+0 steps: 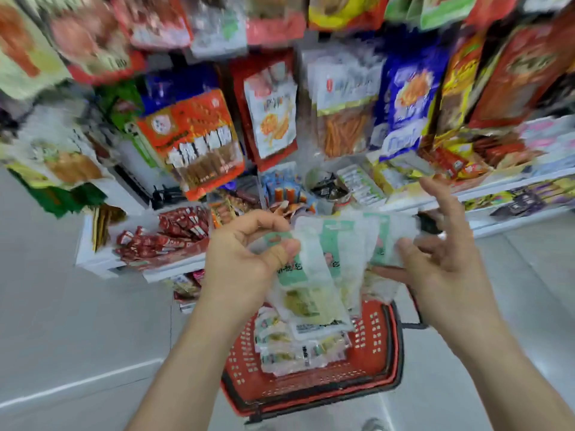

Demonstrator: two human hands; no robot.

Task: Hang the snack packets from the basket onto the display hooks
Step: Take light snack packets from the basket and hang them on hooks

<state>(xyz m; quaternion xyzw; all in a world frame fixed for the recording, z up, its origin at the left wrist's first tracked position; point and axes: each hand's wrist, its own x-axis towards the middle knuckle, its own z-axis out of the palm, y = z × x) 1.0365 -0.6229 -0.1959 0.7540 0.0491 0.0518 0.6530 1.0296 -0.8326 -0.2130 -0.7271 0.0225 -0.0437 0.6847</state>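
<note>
Here, a fanned bunch of green-and-white snack packets [314, 262] is held up in mid-air, near the viewer and directly above the basket [373, 346]. The left hand [239, 259] grasps the bunch at its left end, with the thumb pressed on the front and the fingers curled behind. The right hand [445, 262] takes the right edge between its thumb and a lower finger, while its other fingers splay upward. Motion blur softens the detail of that hold.

The basket is red plastic with slotted walls. It sits on the floor [62, 321] below the hands and holds a loose pile of more packets [289, 346] of the same kind.

Farther off, a low white shelf [93, 256] carries heaps of small red sachets [168, 237] and other boxed snacks. Above the shelf, rows of hanging packs [199, 135] in orange, red, white and blue fill the display from left to right, most of them blurred.
</note>
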